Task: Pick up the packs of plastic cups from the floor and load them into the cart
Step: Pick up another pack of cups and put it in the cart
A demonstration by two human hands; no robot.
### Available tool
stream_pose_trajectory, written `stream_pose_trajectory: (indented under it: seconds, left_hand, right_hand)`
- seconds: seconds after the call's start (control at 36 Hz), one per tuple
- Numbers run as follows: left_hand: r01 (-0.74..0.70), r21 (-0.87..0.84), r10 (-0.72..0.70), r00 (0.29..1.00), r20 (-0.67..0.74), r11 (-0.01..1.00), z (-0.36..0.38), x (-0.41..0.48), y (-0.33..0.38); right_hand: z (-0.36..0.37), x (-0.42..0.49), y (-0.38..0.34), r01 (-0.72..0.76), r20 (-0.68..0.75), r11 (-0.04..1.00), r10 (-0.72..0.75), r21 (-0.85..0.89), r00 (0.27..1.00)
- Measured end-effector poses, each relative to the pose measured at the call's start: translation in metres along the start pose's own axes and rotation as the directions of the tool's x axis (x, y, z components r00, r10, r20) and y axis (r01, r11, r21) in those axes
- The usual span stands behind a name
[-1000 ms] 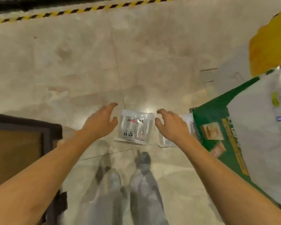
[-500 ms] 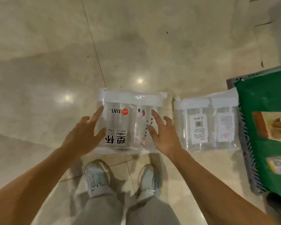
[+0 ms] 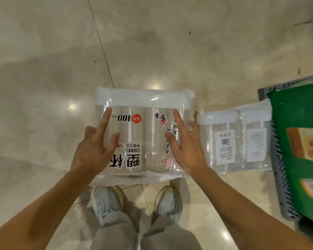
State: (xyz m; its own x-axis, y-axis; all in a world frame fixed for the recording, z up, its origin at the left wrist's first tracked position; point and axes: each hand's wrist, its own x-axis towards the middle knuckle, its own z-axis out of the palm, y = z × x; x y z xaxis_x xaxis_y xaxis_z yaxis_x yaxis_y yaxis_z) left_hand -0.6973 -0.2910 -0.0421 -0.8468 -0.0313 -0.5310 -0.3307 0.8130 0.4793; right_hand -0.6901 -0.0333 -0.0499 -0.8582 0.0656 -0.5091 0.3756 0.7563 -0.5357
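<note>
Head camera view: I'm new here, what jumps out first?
A big clear pack of plastic cups with bold black print fills the centre, held at its sides by the left grip and right grip, both bare hands. A second pack lies on the floor to its right, beside a bright green box at the right edge.

Second pack point(image 3: 233, 141) label unreadable (green box point(image 3: 296, 109) cropped right).
</note>
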Motion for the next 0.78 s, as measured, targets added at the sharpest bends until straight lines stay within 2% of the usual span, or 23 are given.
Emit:
stream_pose_trajectory:
  seconds: [0.17, 0.33, 0.56, 0.69, 0.78]
  left_hand:
    - [-0.048, -0.035, 0.045, 0.996, -0.08, 0.998, -0.125, -0.06, 0.073]
    - [-0.089, -0.024, 0.084, 0.984, -0.159, 0.996, -0.289, -0.134, 0.167]
    - [-0.19, 0.018, 0.185, 0.923, -0.336, 0.982, -0.515, -0.252, 0.266]
    - [-0.172, 0.055, 0.179, 0.887, -0.427, 0.984, -0.617, -0.325, 0.299]
    - [-0.106, 0.07, 0.127, 0.87, -0.476, 0.992, -0.666, -0.369, 0.317]
  right_hand:
    - [-0.122, -0.044, -0.102, 0.087, 0.018, 0.995, -0.086, -0.051, 0.996]
    - [-0.264, -0.103, -0.237, 0.193, -0.016, 0.975, -0.196, -0.109, 0.981]
    - [-0.443, -0.205, -0.431, 0.367, -0.077, 0.914, -0.384, -0.175, 0.92]
    - [-0.517, -0.266, -0.532, 0.459, -0.059, 0.86, -0.482, -0.223, 0.874]
    - [-0.551, -0.297, -0.584, 0.513, -0.035, 0.815, -0.541, -0.269, 0.841]
